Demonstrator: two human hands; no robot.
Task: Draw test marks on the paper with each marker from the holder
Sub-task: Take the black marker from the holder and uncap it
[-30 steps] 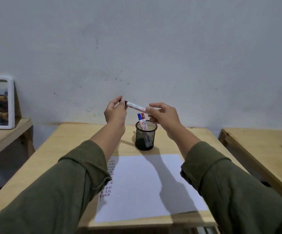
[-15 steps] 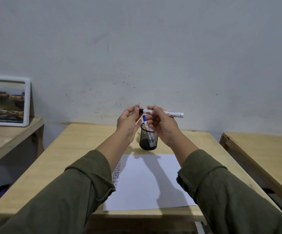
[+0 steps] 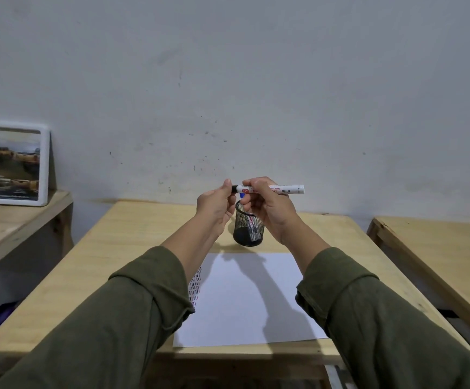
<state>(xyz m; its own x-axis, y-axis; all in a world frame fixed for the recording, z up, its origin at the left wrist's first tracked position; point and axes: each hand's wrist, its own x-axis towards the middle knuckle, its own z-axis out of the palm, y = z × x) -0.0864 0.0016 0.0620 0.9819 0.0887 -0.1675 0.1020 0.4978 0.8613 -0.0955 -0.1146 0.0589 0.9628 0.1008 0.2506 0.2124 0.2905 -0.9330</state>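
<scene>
Paper near table edge has rows of test marks at its left only, so partway done. Beyond it, holder keeps a blue marker. Above it, right hand grips black marker; left hand pinches its cap end.

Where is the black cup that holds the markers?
The black mesh holder stands on the wooden table, just beyond the far edge of the paper, below and behind both hands holding a marker.
</scene>
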